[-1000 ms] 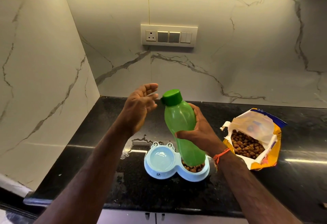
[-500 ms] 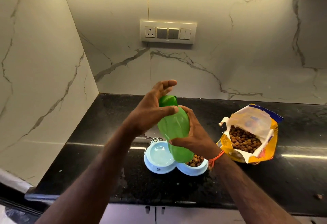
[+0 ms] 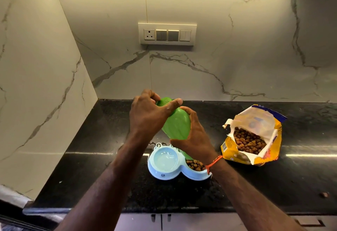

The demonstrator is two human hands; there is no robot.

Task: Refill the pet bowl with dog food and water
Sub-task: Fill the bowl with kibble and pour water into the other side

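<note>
A green water bottle (image 3: pixel 177 125) is held tilted above the pet bowl. My right hand (image 3: pixel 193 137) grips its body from the right. My left hand (image 3: pixel 147 115) is closed over its green cap (image 3: pixel 165 101). The light blue double pet bowl (image 3: pixel 164 173) sits on the black counter under my hands. Its left cup holds water (image 3: pixel 165 158) and its right cup holds brown kibble (image 3: pixel 195 165). Part of the right cup is hidden by my right wrist.
An open yellow dog food bag (image 3: pixel 255 136) lies to the right of the bowl, full of kibble. A loose kibble piece (image 3: pixel 324 194) lies near the counter's right front edge. Marble walls close the left and back; a switch panel (image 3: pixel 166 33) is on the back wall.
My left hand has moved from open beside the bottle onto its cap and closed around it. The bottle has tilted further left and the view has shifted down slightly.
</note>
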